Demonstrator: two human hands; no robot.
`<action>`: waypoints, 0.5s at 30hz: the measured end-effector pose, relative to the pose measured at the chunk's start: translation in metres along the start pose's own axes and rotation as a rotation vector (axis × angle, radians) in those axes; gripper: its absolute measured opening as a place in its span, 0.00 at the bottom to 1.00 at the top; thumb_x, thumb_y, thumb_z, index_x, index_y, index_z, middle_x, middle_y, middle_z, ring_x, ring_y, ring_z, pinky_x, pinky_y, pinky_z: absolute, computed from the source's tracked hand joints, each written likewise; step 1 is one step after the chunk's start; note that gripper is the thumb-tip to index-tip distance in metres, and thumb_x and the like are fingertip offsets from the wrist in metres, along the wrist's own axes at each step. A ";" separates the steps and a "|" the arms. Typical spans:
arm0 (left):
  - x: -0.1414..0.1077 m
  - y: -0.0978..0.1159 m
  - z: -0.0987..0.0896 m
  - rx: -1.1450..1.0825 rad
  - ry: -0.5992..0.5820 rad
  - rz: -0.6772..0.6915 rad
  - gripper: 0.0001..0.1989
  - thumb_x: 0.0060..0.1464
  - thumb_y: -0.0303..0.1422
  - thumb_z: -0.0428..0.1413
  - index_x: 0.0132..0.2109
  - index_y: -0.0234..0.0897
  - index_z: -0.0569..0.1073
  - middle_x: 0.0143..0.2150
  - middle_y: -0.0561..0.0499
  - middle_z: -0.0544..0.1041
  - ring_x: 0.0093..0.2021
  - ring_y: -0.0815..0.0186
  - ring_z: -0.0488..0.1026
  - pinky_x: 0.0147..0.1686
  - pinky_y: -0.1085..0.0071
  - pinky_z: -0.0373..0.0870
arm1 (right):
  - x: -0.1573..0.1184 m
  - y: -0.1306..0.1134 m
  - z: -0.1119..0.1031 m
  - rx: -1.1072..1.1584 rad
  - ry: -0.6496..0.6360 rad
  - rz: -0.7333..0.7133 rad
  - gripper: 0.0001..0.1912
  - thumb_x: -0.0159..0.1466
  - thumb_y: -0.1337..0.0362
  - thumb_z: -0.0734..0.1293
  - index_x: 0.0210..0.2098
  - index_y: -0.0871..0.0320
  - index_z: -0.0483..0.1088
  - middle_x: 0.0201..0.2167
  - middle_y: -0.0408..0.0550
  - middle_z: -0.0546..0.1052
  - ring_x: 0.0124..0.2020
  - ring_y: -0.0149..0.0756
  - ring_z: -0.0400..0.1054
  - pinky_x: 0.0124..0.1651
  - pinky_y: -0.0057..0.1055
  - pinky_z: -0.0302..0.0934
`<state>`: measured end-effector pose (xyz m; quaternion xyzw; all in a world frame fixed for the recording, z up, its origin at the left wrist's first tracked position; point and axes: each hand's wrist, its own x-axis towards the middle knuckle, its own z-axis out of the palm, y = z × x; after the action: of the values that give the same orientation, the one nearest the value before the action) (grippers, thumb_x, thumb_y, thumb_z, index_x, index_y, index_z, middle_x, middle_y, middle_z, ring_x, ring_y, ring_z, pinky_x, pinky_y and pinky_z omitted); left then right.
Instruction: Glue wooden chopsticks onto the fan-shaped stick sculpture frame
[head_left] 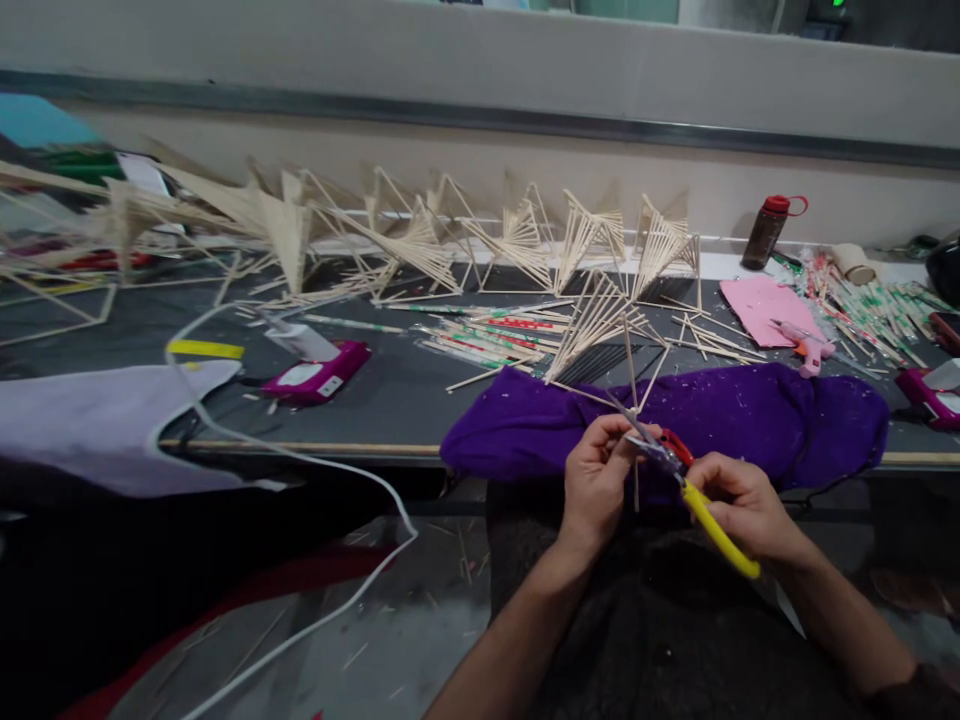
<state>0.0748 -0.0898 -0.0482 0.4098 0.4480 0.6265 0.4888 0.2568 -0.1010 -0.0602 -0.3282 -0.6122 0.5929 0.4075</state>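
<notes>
My left hand point(596, 478) is closed, its thumb and fingers pinching the near corner of a wooden stick frame point(592, 335). Thin sticks fan out from this frame above the table edge. In my right hand point(742, 500) is a pair of pliers point(716, 530) with a yellow handle and a red part. Their metal jaws point up and left, beside my left fingertips and the sticks. Exactly what the jaws touch is too small to tell. Under the frame and behind my hands lies a bunched purple cloth point(750, 410).
Several finished stick frames point(510, 240) line the back wall. Packs of wrapped sticks point(487, 335) lie mid-table. Further right are a pink glue gun point(804, 345), pink sheet point(761, 308) and bottle point(766, 235). A magenta device point(319, 372) and white cable point(360, 468) are left.
</notes>
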 end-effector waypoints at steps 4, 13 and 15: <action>0.000 0.001 0.003 0.045 -0.016 -0.043 0.15 0.53 0.44 0.61 0.35 0.35 0.75 0.30 0.51 0.81 0.21 0.73 0.68 0.24 0.76 0.66 | 0.001 0.005 0.005 0.058 -0.078 0.071 0.14 0.59 0.53 0.72 0.33 0.58 0.72 0.23 0.40 0.70 0.20 0.25 0.59 0.22 0.22 0.55; -0.002 -0.007 0.009 0.033 -0.052 0.006 0.22 0.52 0.53 0.60 0.36 0.37 0.68 0.20 0.60 0.68 0.16 0.74 0.63 0.16 0.79 0.61 | 0.010 0.021 0.014 -0.114 0.146 -0.148 0.15 0.56 0.53 0.73 0.37 0.55 0.72 0.34 0.44 0.74 0.34 0.34 0.68 0.39 0.29 0.64; -0.001 -0.003 0.011 0.045 -0.051 0.023 0.22 0.53 0.53 0.60 0.36 0.37 0.69 0.21 0.59 0.70 0.16 0.74 0.64 0.16 0.79 0.61 | 0.008 0.024 0.017 -0.063 0.081 -0.111 0.18 0.59 0.53 0.71 0.45 0.53 0.69 0.38 0.45 0.75 0.37 0.35 0.70 0.43 0.31 0.65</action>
<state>0.0861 -0.0883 -0.0483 0.4417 0.4448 0.6111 0.4833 0.2362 -0.0994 -0.0821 -0.3303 -0.6307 0.5361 0.4535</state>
